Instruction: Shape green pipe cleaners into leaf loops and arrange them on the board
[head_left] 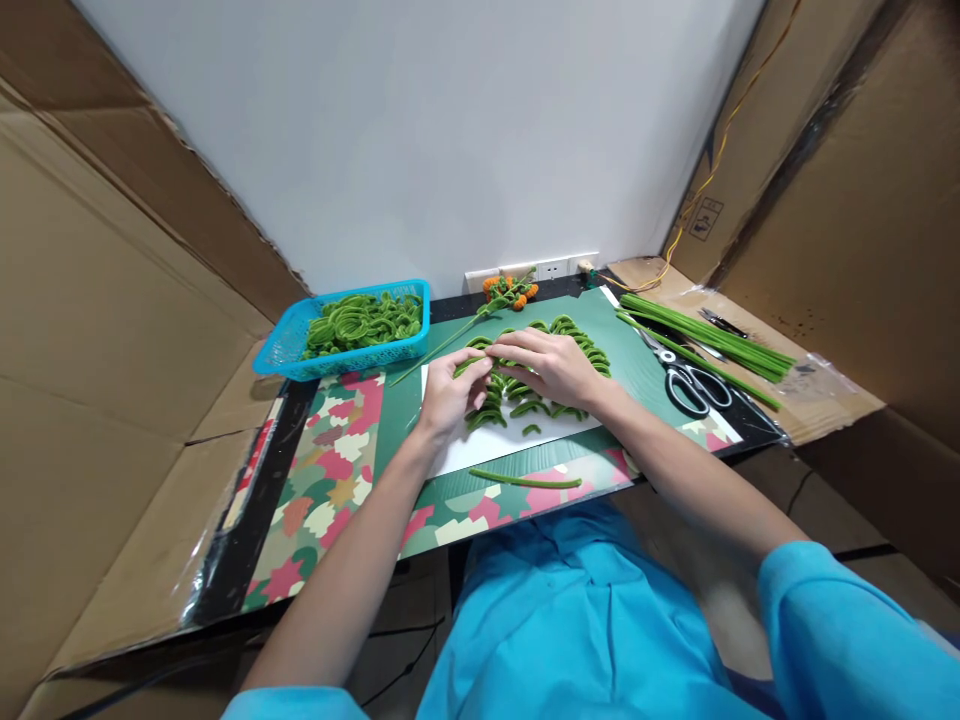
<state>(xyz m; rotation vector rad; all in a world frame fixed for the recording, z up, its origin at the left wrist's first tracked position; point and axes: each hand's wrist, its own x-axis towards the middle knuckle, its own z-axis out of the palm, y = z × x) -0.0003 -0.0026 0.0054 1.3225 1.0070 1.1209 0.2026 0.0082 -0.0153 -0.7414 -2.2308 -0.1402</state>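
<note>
My left hand [450,392] is closed in a pinch on a bent green pipe-cleaner piece [471,364] over a white sheet [487,450]. My right hand [551,365] lies just to its right, fingers curled onto the same piece and resting on a pile of curved green pipe-cleaner pieces [559,340]. The fingertips of both hands meet at the piece. More curved pieces lie under and around the hands. One straight green pipe cleaner [525,481] lies near the table's front edge.
A blue basket [289,345] of curved green pieces stands at the back left. A stem with orange blossoms [510,291] lies behind the hands. Scissors [686,380] and a bundle of straight green pipe cleaners [705,335] lie to the right. Cardboard walls enclose both sides.
</note>
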